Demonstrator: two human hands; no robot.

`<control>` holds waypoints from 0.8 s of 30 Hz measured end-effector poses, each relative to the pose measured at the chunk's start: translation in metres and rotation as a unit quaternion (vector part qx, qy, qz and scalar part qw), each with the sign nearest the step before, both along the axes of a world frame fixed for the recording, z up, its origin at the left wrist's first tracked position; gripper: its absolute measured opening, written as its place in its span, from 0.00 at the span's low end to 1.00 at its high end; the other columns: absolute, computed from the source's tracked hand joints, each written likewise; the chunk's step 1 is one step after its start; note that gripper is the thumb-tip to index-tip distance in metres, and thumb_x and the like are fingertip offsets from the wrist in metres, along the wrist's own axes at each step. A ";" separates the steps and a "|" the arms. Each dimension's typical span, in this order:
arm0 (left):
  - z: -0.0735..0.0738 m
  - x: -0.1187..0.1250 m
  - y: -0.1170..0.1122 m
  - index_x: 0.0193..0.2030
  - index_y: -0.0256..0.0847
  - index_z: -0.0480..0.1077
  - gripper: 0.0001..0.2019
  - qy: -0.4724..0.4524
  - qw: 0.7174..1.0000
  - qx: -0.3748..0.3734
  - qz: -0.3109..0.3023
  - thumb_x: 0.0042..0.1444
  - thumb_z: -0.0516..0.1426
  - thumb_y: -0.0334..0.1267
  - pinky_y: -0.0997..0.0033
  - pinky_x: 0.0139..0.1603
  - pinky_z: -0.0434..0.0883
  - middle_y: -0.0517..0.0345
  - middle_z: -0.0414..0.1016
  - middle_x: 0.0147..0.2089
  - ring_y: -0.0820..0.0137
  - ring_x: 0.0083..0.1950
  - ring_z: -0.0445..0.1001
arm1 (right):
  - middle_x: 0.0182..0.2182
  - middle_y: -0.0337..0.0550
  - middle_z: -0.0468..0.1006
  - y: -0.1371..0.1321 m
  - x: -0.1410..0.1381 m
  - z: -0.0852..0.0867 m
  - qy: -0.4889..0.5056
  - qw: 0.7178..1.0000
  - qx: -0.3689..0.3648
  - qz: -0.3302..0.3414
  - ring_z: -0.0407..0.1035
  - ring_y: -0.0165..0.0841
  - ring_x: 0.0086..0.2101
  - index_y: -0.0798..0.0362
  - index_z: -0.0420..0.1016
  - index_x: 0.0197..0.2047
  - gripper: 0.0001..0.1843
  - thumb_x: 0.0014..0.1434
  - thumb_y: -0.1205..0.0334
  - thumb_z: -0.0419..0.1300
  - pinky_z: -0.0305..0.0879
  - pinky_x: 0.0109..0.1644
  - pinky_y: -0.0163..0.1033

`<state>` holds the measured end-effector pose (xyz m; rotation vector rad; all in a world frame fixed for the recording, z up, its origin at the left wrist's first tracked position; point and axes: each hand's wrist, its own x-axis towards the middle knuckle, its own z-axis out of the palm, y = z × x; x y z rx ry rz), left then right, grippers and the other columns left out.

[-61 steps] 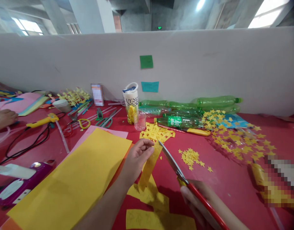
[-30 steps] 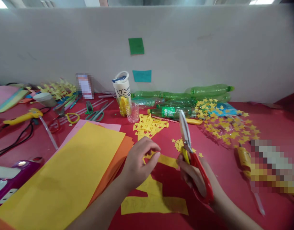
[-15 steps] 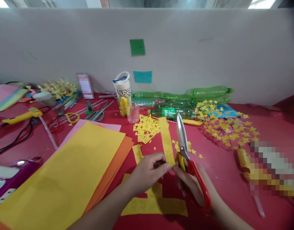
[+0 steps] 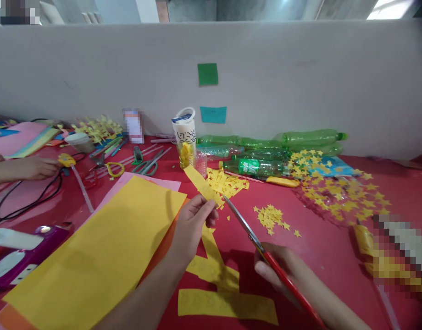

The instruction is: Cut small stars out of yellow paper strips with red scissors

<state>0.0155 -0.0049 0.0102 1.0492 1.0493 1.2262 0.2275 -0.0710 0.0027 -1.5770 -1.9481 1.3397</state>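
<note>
My left hand [image 4: 193,224] pinches a narrow yellow paper strip [image 4: 200,183] that sticks up and to the left above the red table [image 4: 317,256]. My right hand [image 4: 283,270] grips red-handled scissors [image 4: 266,256]; their blades point up-left and the tip meets the strip beside my left fingers. Below my hands lie yellow paper offcuts [image 4: 224,302]. Small heaps of cut yellow stars [image 4: 271,217] and star-punched scraps [image 4: 230,183] lie just beyond.
A stack of yellow, orange and pink sheets [image 4: 94,256] lies at left. Green plastic bottles [image 4: 286,142], a white cup [image 4: 185,130], more scissors [image 4: 147,167] and scattered stars [image 4: 338,192] sit by the white partition. Another person's hand [image 4: 32,167] touches a yellow glue gun [image 4: 66,160] at far left.
My left hand has raised the strip and tilted it to the left. The scissors swung from upright to pointing up-left, tip at the strip. The other person's hand came in at left.
</note>
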 end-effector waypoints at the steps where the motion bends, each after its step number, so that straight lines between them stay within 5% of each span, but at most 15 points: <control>1: 0.000 0.000 -0.001 0.27 0.38 0.67 0.10 0.000 1.000 0.000 0.006 0.57 0.55 0.40 0.77 0.27 0.63 0.62 0.69 0.24 0.77 0.24 0.65 | 0.23 0.34 0.58 -0.001 0.000 -0.001 -0.001 1.000 -0.001 0.007 0.51 0.28 0.25 0.52 0.57 0.26 0.23 0.60 0.41 0.49 0.48 0.26 0.32; 7: -0.001 0.003 -0.004 0.26 0.39 0.66 0.11 0.016 0.999 0.013 0.042 0.57 0.55 0.40 0.77 0.27 0.63 0.63 0.68 0.24 0.77 0.25 0.65 | 0.23 0.34 0.57 -0.002 -0.005 0.001 0.022 0.999 -0.003 0.034 0.49 0.28 0.25 0.52 0.55 0.26 0.24 0.60 0.41 0.50 0.47 0.26 0.32; 13: 0.001 0.005 -0.007 0.26 0.38 0.65 0.11 0.041 0.999 0.030 0.002 0.58 0.54 0.39 0.77 0.28 0.64 0.63 0.67 0.23 0.77 0.25 0.64 | 0.20 0.34 0.59 -0.002 -0.009 0.009 0.061 0.997 -0.042 0.020 0.50 0.26 0.22 0.52 0.56 0.26 0.25 0.60 0.39 0.49 0.46 0.23 0.32; 24: -0.009 0.007 -0.006 0.30 0.38 0.69 0.05 -0.047 0.999 0.002 -0.023 0.56 0.57 0.35 0.78 0.26 0.62 0.63 0.70 0.25 0.78 0.25 0.65 | 0.16 0.33 0.60 -0.003 -0.011 0.016 0.101 0.993 -0.054 0.020 0.51 0.25 0.19 0.51 0.55 0.25 0.25 0.60 0.38 0.47 0.45 0.21 0.32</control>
